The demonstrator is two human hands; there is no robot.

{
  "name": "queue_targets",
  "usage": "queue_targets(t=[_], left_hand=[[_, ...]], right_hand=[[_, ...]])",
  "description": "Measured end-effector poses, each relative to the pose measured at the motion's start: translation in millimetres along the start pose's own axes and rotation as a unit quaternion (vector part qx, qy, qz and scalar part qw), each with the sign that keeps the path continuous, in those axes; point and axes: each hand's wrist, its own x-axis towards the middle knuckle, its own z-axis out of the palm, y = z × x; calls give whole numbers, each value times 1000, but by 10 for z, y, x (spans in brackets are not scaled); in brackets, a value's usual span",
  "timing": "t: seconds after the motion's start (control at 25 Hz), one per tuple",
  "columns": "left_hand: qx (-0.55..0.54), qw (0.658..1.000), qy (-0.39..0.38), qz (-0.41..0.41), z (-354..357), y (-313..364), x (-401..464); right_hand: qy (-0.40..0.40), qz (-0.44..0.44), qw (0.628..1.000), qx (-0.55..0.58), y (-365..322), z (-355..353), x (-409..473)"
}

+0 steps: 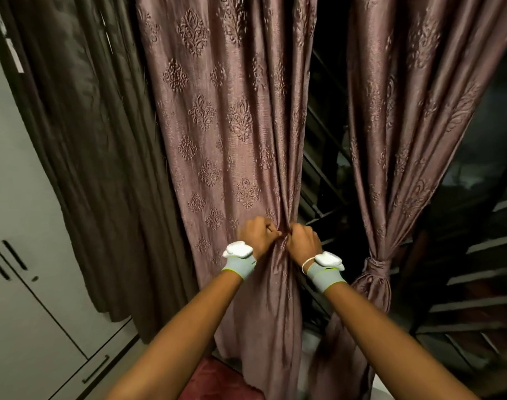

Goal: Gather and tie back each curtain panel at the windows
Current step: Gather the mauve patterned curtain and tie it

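A mauve curtain panel point(223, 134) with an embossed damask pattern hangs straight down in the middle. My left hand point(256, 235) and my right hand point(302, 239) sit side by side at waist height, both closed on folds at the panel's right edge. To the right, a second mauve panel point(405, 125) is gathered and bound by a knotted tie point(375, 267), with its lower part flaring out below the knot. Both wrists carry grey bands with white pads.
A dark brown curtain point(96, 168) hangs at the left, beside a grey cupboard point(21, 255) with black handles. Dark window glass with grille bars point(321, 168) shows between the mauve panels and at the right. A reddish cushion point(217, 379) lies below.
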Motion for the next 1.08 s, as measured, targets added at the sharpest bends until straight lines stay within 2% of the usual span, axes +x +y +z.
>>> queue_targets(t=[0.08,0.2,0.28,0.4,0.48,0.56,0.64,0.68,0.72,0.84,0.88,1.08], left_hand=[[42,999,-3,19,11,94,-66],[60,994,-64,66,-26,86,-52],[12,990,-100,97,-66,-38,4],[-79,986,-128,79,-109,-168,-21],[-174,977,-116,38,-146,-177,-43],[-221,974,-47,-7,-182,-225,-39],[-195,978,64,-48,-217,-318,-16],[-167,980,96,-56,-231,-364,11],[-154,982,92,-63,-231,-399,32],[-222,972,-27,-70,-293,-337,18],[-214,973,-53,-63,-306,-318,6],[-61,998,11,-22,-265,-323,-127]], right_hand=[[-7,-12,1000,-1,-51,24,-28],[-72,-54,994,60,-105,36,-25],[-120,-80,987,74,-110,24,-12],[-120,-77,986,86,-68,101,35],[-93,-47,990,95,-26,159,62],[-81,-13,992,98,35,221,90],[-88,-4,991,98,105,282,124],[-94,-3,991,97,105,267,114],[-100,-5,990,96,97,238,98],[-111,-8,989,98,113,219,118],[-111,-5,989,98,113,205,114],[-69,-13,996,53,99,144,69]])
